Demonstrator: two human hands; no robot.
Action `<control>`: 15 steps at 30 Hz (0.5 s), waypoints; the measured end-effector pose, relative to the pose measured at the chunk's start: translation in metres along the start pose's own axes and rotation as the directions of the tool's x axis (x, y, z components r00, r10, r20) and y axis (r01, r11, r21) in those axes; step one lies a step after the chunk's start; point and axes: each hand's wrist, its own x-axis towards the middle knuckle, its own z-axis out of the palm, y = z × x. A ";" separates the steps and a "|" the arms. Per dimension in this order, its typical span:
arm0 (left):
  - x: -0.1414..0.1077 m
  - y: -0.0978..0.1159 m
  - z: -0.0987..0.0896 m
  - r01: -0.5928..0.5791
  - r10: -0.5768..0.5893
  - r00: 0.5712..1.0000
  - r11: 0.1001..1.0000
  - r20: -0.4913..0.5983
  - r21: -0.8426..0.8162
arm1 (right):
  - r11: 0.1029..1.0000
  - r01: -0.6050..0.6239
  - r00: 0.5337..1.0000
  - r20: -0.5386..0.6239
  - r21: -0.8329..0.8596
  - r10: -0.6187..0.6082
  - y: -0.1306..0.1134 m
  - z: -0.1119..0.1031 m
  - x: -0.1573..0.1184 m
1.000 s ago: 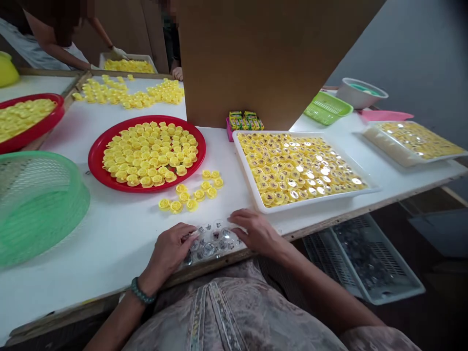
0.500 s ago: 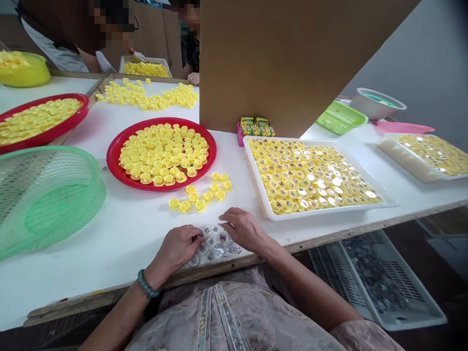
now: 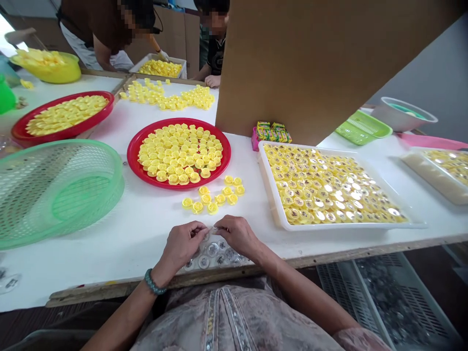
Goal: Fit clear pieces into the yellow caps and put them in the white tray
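My left hand (image 3: 185, 243), with a beaded bracelet at the wrist, is pinched at the front edge of the table. Facing it, my right hand (image 3: 238, 237) pinches too, and the fingertips nearly meet over a small clear piece (image 3: 212, 230). Below them lie several clear round discs (image 3: 213, 249) with dark marks. Loose yellow hat-shaped pieces (image 3: 212, 208) sit just beyond my hands. Behind these, a red round tray (image 3: 132, 155) holds many more. To the right, a white tray (image 3: 272, 202) is filled with yellow pieces topped by shiny clear discs.
A green mesh basket (image 3: 109, 195) stands at the left, with another red tray (image 3: 18, 131) behind it. A brown cardboard panel (image 3: 292, 63) rises at the back. Two people are across the table. Crates of clear pieces (image 3: 391, 292) are below at the right.
My hands have come together at the fingertips, with the right hand moved in toward the left. The view has turned left, so the trays appear farther right.
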 end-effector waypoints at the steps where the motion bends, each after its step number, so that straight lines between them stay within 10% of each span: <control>1: 0.003 0.002 0.002 0.049 -0.048 0.999 0.994 0.013 -0.099 | 1.000 -0.005 0.999 -0.053 0.023 0.007 -0.002 -0.001 -0.001; 7: 0.013 0.009 0.007 0.297 -0.209 0.955 0.642 0.211 -0.707 | 0.993 0.071 0.974 -0.220 0.093 -0.049 -0.015 -0.008 -0.004; 15: 0.010 0.004 -0.003 0.340 -0.175 0.940 0.514 0.292 -0.787 | 0.753 -0.165 0.986 0.125 0.637 0.110 -0.023 -0.027 -0.006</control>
